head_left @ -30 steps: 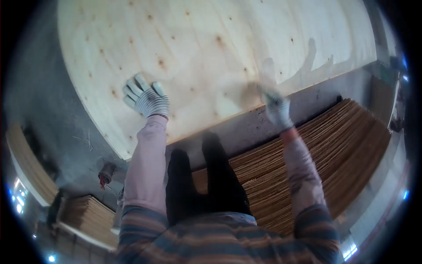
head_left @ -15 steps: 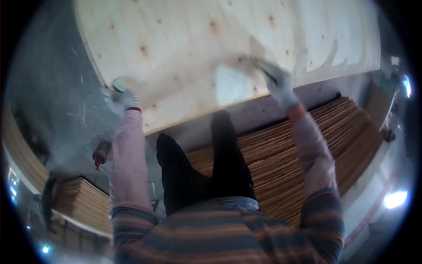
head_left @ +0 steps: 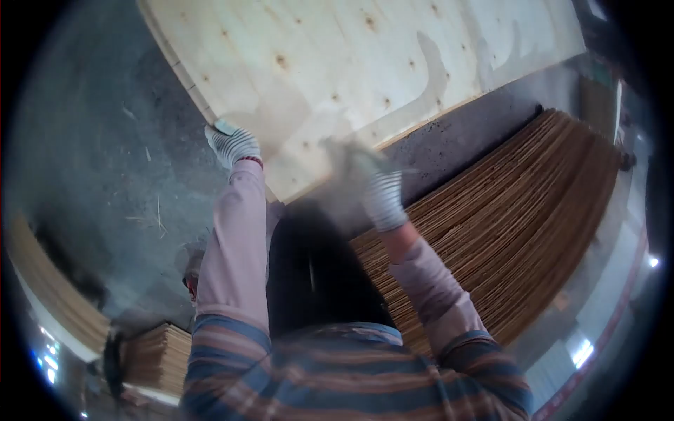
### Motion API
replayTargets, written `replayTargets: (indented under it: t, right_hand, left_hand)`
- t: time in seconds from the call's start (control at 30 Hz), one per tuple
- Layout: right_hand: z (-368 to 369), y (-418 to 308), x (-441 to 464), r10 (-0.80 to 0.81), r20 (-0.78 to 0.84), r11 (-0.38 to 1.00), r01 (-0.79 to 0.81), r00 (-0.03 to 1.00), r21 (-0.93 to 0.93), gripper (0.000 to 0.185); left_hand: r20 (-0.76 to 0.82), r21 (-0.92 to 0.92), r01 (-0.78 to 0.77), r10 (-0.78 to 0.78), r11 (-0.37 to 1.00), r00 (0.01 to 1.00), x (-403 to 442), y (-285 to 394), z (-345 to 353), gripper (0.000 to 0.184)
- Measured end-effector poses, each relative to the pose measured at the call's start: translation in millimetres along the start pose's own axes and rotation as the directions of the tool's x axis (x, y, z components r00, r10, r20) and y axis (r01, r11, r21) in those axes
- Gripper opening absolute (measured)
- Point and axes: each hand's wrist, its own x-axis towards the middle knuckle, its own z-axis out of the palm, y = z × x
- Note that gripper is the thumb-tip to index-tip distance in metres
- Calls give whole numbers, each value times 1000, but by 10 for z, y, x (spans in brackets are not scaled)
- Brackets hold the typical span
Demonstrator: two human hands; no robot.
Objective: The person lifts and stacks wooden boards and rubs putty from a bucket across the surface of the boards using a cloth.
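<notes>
A pale plywood sheet [head_left: 337, 63] with brown knots spreads out in front of me, its near corner just beyond my legs. My left hand [head_left: 234, 144], in a white striped glove with greenish fingertips, is closed on the sheet's left edge close to that corner. Over the near edge, further right, is my right hand [head_left: 375, 182] in a matching glove. Motion smears its fingers, so whether they grip anything is hidden. Pale haze hangs around the right fingers.
A long stack of thin brown wood sheets [head_left: 491, 224] lies to my right, beside my legs. Smaller stacks stand at lower left [head_left: 158, 358] and far left [head_left: 56, 295]. A dark object with red on it [head_left: 189, 281] sits on the floor, partly behind my left arm.
My right hand has swept left and nearer to my body along the sheet. My left hand stays on the left edge, while the whole view has shifted and turned.
</notes>
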Motion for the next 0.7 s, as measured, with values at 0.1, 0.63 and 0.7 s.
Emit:
replayTargets:
  t: [0.1,0.63,0.7]
  right_hand:
    - [-642,42,759,-89,-95,995,93,991,37,30]
    - [1650,891,-1190,-312,-242,745,79,919,-662,39]
    - [1692,1122,-1738,-113,-376,894,-71,920,-442,29]
  left_hand:
    - [19,-61,30,-29,998,999,-11,-13,48,56]
    - [133,-175,-172,196,969,972,344,-465,278,36]
    - [524,-449,-155,400,880,753,666,-785,213,19]
